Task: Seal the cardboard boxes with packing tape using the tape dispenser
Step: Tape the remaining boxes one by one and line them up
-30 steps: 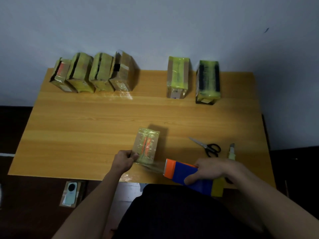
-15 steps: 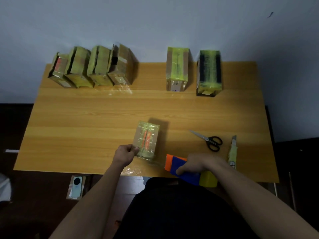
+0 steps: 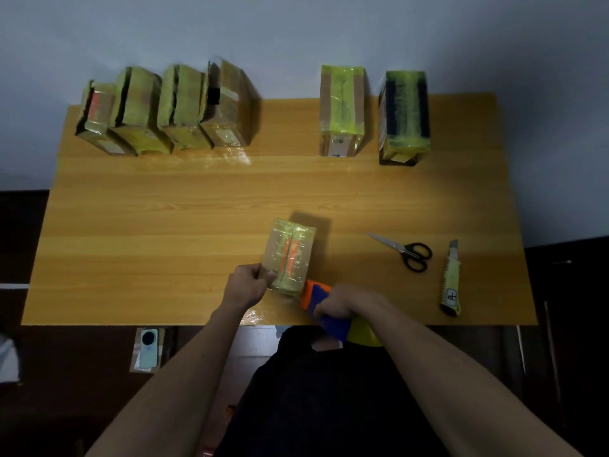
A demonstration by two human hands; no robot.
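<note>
Little can be read here. The yellow-green utility knife, lying on the wooden table well to the right of the right hand, carries a small white label near its handle end with a dark mark that looks like the letter "A", though it is too small to be sure. Pale labels sit on the near ends of the taped cardboard boxes far beyond both hands; their print is illegible.

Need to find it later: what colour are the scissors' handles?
Black handles on the scissors, clear in the head view.
</note>
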